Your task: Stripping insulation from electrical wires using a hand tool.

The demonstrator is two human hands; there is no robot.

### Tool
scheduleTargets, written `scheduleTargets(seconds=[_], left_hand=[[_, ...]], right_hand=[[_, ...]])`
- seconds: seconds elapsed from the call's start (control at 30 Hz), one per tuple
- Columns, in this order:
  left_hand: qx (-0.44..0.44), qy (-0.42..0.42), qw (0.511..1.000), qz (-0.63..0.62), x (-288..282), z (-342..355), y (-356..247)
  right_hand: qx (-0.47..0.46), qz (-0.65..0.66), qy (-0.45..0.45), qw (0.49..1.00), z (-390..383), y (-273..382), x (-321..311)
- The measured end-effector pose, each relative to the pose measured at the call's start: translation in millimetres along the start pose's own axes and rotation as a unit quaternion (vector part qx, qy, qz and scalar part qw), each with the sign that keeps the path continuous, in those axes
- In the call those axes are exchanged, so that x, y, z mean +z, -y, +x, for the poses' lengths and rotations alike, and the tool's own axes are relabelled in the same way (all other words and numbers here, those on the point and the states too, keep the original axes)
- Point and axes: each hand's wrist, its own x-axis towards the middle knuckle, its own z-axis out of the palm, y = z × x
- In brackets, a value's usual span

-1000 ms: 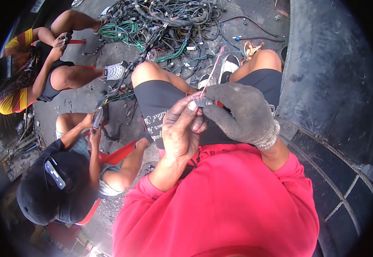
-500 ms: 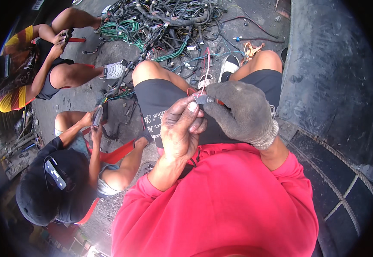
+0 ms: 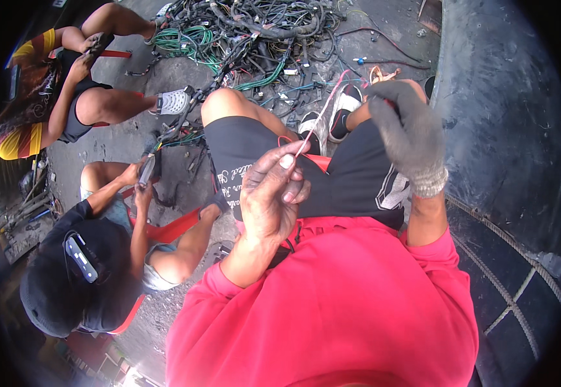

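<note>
Between my thumb and fingertips, my left hand (image 3: pixel 274 190) pinches a thin pink wire (image 3: pixel 316 122) that rises toward my shoes. My right hand (image 3: pixel 403 135), in a grey knit glove, is up by my right knee, away from the wire, with its fingers curled; a bit of red shows among them, but what it holds is hard to make out. An orange-red object (image 3: pixel 319 164) lies between my thighs, below my shoes (image 3: pixel 342 113).
A tangled heap of black and green cable harnesses (image 3: pixel 248 45) covers the floor ahead. Two co-workers sit on my left, one in black (image 3: pixel 80 277), one in yellow and black (image 3: pixel 26 138). A dark curved panel with rope (image 3: pixel 512 271) borders my right.
My right gloved hand has left the left hand's fingertips and moved right and upward, and the grey piece that was there is gone from between them. My left hand still pinches the wire.
</note>
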Motion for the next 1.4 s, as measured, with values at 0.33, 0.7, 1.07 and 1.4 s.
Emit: scheduleTargets(seconds=[0.33, 0.7, 1.07, 1.4], left_hand=[[-0.026, -0.03, 0.999, 0.011, 5, 2, 2], [-0.002, -0.028, 0.998, 0.052, 5, 1, 3], [0.0, -0.023, 0.998, 0.055, 4, 2, 6], [0.006, -0.046, 0.999, 0.012, 4, 3, 6]], right_hand=[[-0.065, 0.129, 0.13, 0.981, -19, 34, 18], [-0.081, 0.113, 0.133, 0.981, -16, 36, 16], [-0.06, 0.129, 0.144, 0.979, -17, 35, 18], [-0.113, 0.014, 0.079, 0.99, -13, 26, 27]])
